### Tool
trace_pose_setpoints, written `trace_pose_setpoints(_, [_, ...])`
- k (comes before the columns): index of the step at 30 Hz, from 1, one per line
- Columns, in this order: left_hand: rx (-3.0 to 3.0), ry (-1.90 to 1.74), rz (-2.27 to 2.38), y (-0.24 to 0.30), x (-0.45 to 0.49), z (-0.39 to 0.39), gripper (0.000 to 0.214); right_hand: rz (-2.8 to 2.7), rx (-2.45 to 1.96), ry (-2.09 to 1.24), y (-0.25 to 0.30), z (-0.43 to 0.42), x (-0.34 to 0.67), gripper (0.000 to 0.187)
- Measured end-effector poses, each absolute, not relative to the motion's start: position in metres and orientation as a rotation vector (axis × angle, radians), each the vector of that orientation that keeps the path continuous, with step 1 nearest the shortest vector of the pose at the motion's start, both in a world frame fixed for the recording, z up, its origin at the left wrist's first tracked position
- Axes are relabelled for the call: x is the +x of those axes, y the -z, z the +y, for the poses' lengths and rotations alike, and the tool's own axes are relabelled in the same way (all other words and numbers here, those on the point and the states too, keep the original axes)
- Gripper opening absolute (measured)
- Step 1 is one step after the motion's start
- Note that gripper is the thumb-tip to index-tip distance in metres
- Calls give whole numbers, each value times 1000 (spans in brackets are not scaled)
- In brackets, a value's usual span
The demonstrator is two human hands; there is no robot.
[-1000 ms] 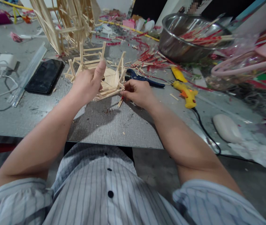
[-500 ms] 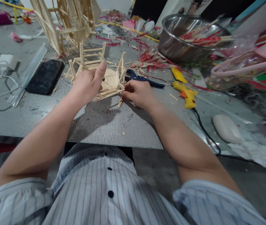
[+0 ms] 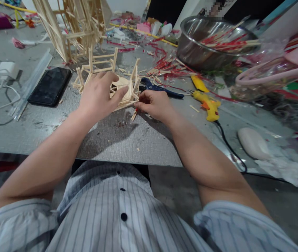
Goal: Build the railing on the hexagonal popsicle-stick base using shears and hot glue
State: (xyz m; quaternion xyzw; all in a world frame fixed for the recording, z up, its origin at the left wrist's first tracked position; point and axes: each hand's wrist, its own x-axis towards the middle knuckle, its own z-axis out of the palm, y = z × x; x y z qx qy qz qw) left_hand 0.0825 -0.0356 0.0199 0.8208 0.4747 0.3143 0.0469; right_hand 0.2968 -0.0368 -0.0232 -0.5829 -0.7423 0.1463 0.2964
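A small model built of thin wooden sticks (image 3: 126, 91) lies on the table in front of me, with posts standing up at its corners. My left hand (image 3: 98, 93) is over its left front part, thumb and fingers apart; whether the fingertips touch the sticks I cannot tell. At the model's right front corner, my right hand (image 3: 154, 104) is closed in a pinch on the stick work. Short stick ends with a red bit (image 3: 134, 114) poke out below these fingers. Navy-handled pliers (image 3: 161, 89) lie just behind my right hand.
A taller stick structure (image 3: 79, 35) stands behind the model. Left lies a black phone (image 3: 49, 86) beside a white charger (image 3: 7, 71). To the right are a yellow glue gun (image 3: 208, 106) with its cord, a steel bowl (image 3: 191, 52) of red-marked sticks, and a white mouse-shaped object (image 3: 252, 142).
My left hand has turned from a curled, thumb-up pose to spread fingers reaching over the model. My right hand keeps its pinch in the same spot.
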Motion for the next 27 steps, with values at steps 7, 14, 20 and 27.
trace_pose_setpoints(7, [2834,-765,1307,-14,83,-39,32,-2001,-1503,-380,22,-37,300,9])
trace_pose_setpoints(14, [2938,-582,1420,-10,86,-38,39,-1996,-1495,-387,23,-36,301,18])
trace_pose_setpoints(20, [2940,-523,1419,-9,84,-38,31,-1979,-1527,-285,22,-38,300,25])
trace_pose_setpoints(27, [2928,-507,1415,-10,86,-38,32,-1902,-1430,-282,22,-41,298,26])
